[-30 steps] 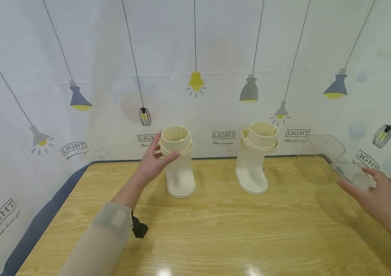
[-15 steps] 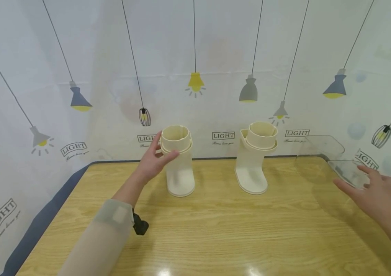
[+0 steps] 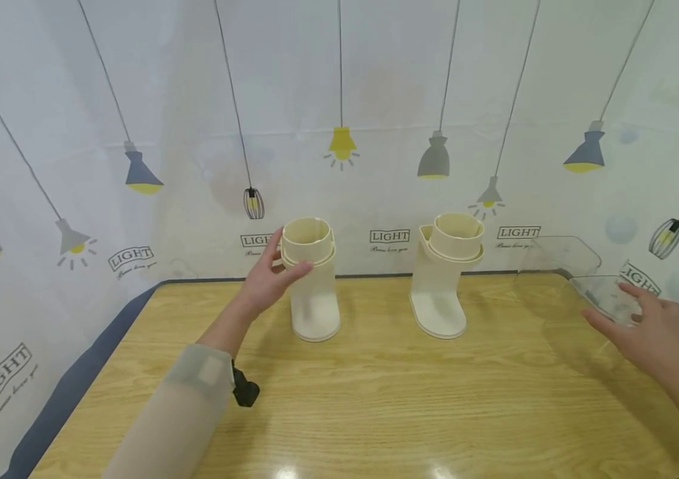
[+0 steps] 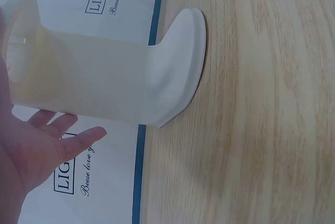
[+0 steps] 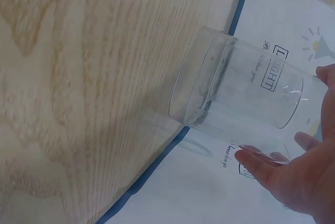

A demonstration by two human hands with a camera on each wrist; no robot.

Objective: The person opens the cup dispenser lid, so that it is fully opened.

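Two cream-coloured stands rise from the table, each with a round-ended foot, an upright column and a round cup at the top. My left hand grips the left stand at its upper part, thumb in front and fingers round its left side. In the left wrist view, that stand's foot rests flat on the wood. At the far right, my right hand holds a clear plastic container near its upper end, thumb and fingers spread on either side. The container stands upright, its outline faint in the head view.
The other cream stand stands to the right of the first, with neither hand on it. The wooden table ends at a dark blue edge, against a white backdrop printed with lamps. More clear plastic shows at the back right corner.
My right hand has shifted slightly left at the clear container. My left hand stays at the left stand, and both stands keep their places.
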